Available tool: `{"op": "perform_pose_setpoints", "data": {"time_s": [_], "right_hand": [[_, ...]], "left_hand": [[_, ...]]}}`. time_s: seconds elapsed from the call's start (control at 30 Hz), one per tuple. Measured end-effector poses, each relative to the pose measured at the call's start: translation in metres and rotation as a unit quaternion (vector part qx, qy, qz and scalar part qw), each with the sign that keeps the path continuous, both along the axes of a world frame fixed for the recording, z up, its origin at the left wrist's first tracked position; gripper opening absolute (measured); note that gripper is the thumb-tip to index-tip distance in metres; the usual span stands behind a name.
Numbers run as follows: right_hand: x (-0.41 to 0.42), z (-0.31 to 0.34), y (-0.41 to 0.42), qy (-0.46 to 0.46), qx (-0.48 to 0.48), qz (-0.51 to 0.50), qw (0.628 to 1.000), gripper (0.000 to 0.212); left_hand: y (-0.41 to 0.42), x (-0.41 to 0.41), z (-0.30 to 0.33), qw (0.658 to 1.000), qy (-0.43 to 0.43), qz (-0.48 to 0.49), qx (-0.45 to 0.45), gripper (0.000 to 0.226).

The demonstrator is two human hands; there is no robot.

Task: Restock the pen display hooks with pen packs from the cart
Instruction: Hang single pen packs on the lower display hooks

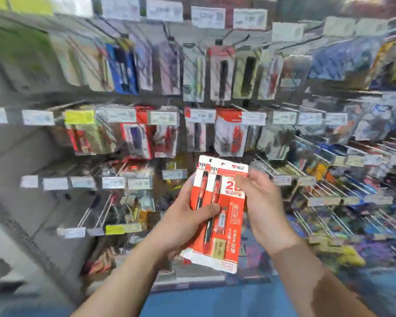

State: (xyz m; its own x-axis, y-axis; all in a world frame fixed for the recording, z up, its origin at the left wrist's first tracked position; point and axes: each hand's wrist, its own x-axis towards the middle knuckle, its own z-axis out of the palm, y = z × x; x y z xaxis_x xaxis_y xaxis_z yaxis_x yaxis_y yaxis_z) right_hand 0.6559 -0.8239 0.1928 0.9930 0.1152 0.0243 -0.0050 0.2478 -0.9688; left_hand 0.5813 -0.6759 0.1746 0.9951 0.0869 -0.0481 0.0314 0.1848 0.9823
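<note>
The left hand (pixel 185 216) grips a red pen pack (pixel 217 213) from its nine o'clock edge, thumb across the front. The right hand (pixel 263 202) pinches its three o'clock edge with curled fingers, probably steadying the pack so its hang hole faces up for hooking. At least two packs look stacked. At twelve o'clock, three blurred rows of display hooks (pixel 215 106) hold hanging packs.

Grey back panel (pixel 14 72) at left, blurred. Rows of white price labels (pixel 207 17) across wire racks. Blue floor (pixel 215 300) below. Even indoor light.
</note>
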Motion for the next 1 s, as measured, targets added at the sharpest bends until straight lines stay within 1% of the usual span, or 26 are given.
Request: {"op": "perform_pose_setpoints", "data": {"time_s": [0.07, 0.13, 0.23, 0.37, 0.6, 0.67, 0.77, 1.0], "right_hand": [[0.000, 0.005, 0.029, -0.001, -0.006, 0.039, 0.999, 0.009], [0.002, 0.010, 0.057, 0.005, -0.006, 0.077, 0.997, 0.013], [0.005, 0.016, 0.095, 0.027, -0.005, 0.123, 0.992, 0.014], [0.012, 0.014, 0.144, 0.037, -0.012, 0.156, 0.987, 0.011], [0.046, 0.004, 0.217, 0.089, 0.011, 0.188, 0.978, 0.013], [0.059, 0.003, 0.235, 0.100, 0.018, 0.209, 0.973, 0.016], [0.075, 0.003, 0.261, 0.108, 0.019, 0.236, 0.966, 0.015], [0.084, -0.009, 0.336, 0.114, 0.007, 0.281, 0.953, 0.012]], "left_hand": [[0.026, -0.009, 0.004, 1.000, -0.011, 0.017, 0.000, 0.072], [0.050, -0.017, 0.006, 1.000, -0.008, 0.023, 0.000, 0.076], [0.086, -0.023, 0.005, 0.999, -0.005, 0.044, 0.016, 0.075], [0.127, -0.021, 0.000, 0.994, 0.002, 0.092, 0.052, 0.065], [0.186, 0.002, -0.006, 0.990, 0.001, 0.135, 0.042, 0.047], [0.203, 0.011, -0.005, 0.990, 0.004, 0.136, 0.045, 0.049], [0.230, 0.023, -0.009, 0.987, 0.005, 0.157, 0.046, 0.056], [0.293, 0.023, -0.031, 0.979, 0.000, 0.203, 0.016, 0.063]]}}
